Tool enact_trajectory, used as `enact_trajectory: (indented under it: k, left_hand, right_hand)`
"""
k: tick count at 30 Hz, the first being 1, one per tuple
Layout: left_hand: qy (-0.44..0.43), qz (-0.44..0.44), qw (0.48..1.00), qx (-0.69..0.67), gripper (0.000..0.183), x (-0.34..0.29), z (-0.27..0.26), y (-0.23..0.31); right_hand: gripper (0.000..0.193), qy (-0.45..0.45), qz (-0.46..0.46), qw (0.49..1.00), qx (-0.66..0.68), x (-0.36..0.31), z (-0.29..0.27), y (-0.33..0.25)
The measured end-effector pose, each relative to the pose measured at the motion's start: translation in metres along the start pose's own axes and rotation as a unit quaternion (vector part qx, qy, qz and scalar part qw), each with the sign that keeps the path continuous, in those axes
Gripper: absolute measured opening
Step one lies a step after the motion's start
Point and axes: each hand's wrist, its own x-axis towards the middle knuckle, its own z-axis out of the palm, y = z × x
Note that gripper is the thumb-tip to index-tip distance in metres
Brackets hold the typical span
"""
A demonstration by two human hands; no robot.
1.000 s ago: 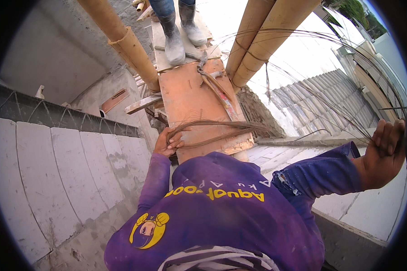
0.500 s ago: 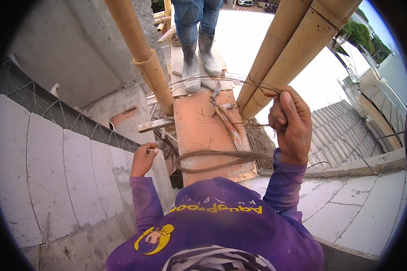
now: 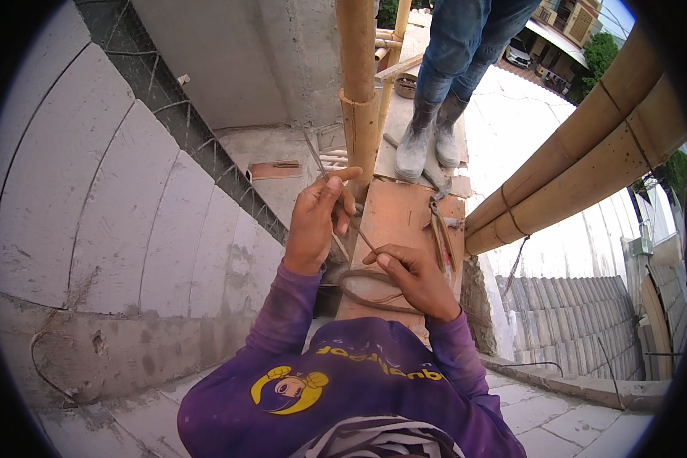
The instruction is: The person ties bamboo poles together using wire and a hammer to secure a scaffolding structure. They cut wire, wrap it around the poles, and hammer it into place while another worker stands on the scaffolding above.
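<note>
A thin bundle of tie wire point(image 3: 365, 240) runs slantwise between my hands. My left hand point(image 3: 313, 227) pinches it, with the index finger pointing out to the right and the wire ends standing up beyond the hand. Lower and to the right, my right hand point(image 3: 418, 282) is closed on the bundle's near end between thumb and fingers. Below lies a bent coil of wire point(image 3: 351, 288), partly hidden by my right hand, on an orange-brown board point(image 3: 393, 210). A pair of pincers point(image 3: 440, 229) with long handles rests on this board, past my right hand.
Another person in rubber boots point(image 3: 414, 149) stands at the board's far end. A bamboo post point(image 3: 359, 122) rises on the left and paired bamboo poles point(image 3: 557, 168) on the right. A pale block wall point(image 3: 114, 191) runs along my left; corrugated roofing point(image 3: 572, 320) lies lower right.
My hands have come together from far apart, and the left now grips the wire too. The wire bundle has moved from the right to the middle. The view has swung left.
</note>
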Motion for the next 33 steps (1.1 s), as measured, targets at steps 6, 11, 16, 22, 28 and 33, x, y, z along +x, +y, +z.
enact_trajectory:
  k: [6, 11, 16, 22, 28, 33]
  left_hand:
    - [0.059, 0.091, 0.988, -0.107, 0.039, 0.013, -0.012, 0.016]
    - [0.078, 0.215, 0.966, -0.122, 0.041, 0.033, -0.014, 0.065]
    - [0.096, 0.233, 0.966, -0.054, 0.038, 0.032, 0.002, 0.076]
    - [0.051, 0.107, 0.988, -0.1, 0.039, 0.009, -0.023, 0.033]
    - [0.064, 0.05, 0.993, -0.089, 0.041, -0.02, -0.036, 0.009]
    - [0.079, 0.049, 0.995, -0.041, 0.042, -0.032, -0.029, 0.015]
  right_hand:
    - [0.031, 0.103, 0.054, 0.983, 0.145, -0.015, -0.017, -0.061]
    - [0.024, 0.111, 0.057, 0.992, 0.017, -0.028, -0.035, -0.088]
    - [0.019, -0.03, -0.064, 0.971, -0.227, -0.012, -0.037, -0.071]
    - [0.041, 0.146, 0.163, 0.939, -0.265, 0.005, -0.115, 0.117]
    - [0.057, 0.166, 0.357, 0.797, -0.458, -0.008, -0.106, 0.226]
    - [0.061, 0.164, 0.339, 0.762, -0.527, 0.004, -0.1, 0.238]
